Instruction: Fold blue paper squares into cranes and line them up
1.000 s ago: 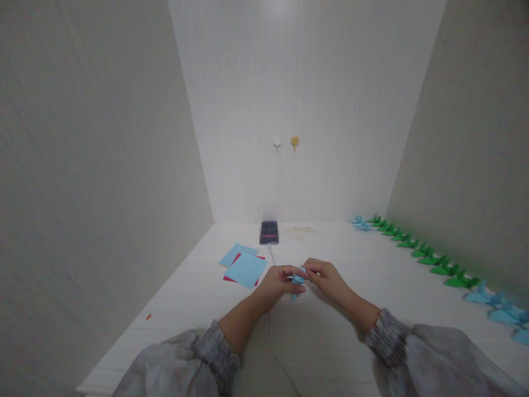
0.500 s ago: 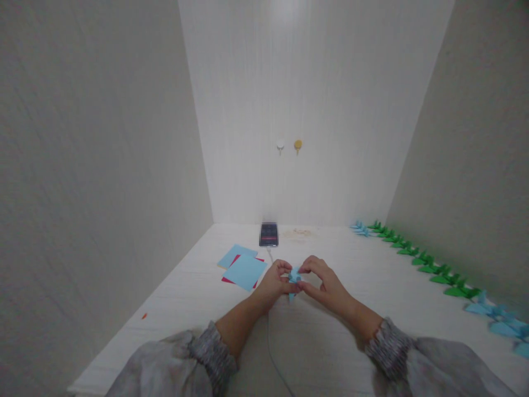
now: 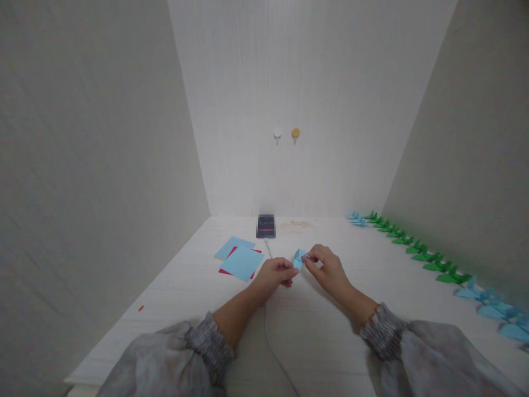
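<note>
A small piece of folded light-blue origami paper (image 3: pixel 298 259) is held up between my two hands above the white table. My left hand (image 3: pixel 278 275) pinches its lower left end between thumb and fingers. My right hand (image 3: pixel 326 266) grips its right edge with thumb and forefinger. The fingertips cover part of the folds. To the left of my hands lies a light-blue paper square (image 3: pixel 243 263), overlapping red paper (image 3: pixel 225 271) and another light-blue sheet (image 3: pixel 233 247).
Along the right wall runs a row of folded green paper figures (image 3: pixel 421 253), with light-blue folded figures (image 3: pixel 491 305) at its near end and more at the far end. A phone (image 3: pixel 265 226) with a white cable (image 3: pixel 270 336) stands near the back wall. An orange scrap (image 3: pixel 141 308) lies left.
The folded blue paper has been turned and lifted slightly away from me. My left fingers have moved to its lower end, and my right fingers have closed on its right edge. The view has tilted slightly.
</note>
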A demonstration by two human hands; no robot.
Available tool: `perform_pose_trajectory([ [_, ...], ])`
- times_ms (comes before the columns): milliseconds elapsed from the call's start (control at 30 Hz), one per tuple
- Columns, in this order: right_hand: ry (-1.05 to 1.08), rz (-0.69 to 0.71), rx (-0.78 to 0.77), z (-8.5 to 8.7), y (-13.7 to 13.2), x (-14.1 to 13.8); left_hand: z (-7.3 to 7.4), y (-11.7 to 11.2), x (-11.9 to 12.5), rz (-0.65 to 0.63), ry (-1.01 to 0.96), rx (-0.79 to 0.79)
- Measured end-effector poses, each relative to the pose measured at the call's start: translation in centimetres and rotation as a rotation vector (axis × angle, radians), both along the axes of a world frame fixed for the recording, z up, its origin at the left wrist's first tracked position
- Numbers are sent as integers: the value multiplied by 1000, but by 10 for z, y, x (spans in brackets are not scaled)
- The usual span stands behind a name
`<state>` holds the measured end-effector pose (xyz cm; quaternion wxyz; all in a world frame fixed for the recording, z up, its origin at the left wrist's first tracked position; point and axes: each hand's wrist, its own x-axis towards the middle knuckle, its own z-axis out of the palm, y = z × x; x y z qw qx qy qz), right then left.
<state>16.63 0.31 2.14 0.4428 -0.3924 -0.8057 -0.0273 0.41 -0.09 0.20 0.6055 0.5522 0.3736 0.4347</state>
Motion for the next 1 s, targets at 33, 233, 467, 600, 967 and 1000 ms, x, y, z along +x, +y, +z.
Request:
perform_pose_trajectory([
  [33,-1,-2,-7,0,0,0,0,0,0,9,-5,14],
  [233,39,-3,-68,-2,-2,-2,0,1,-1,38,-44,107],
  [467,85,-63,-22,3,-3,-1,9,-8,-1,29,19,71],
  [600,71,-57,-26,6,-7,3,10,-8,2,66,12,111],
  [967,109,-402,-86,4,30,62,9,-7,3,75,67,87],
  [1000,106,-468,-131,4,36,77,10,-7,4,77,67,87],
])
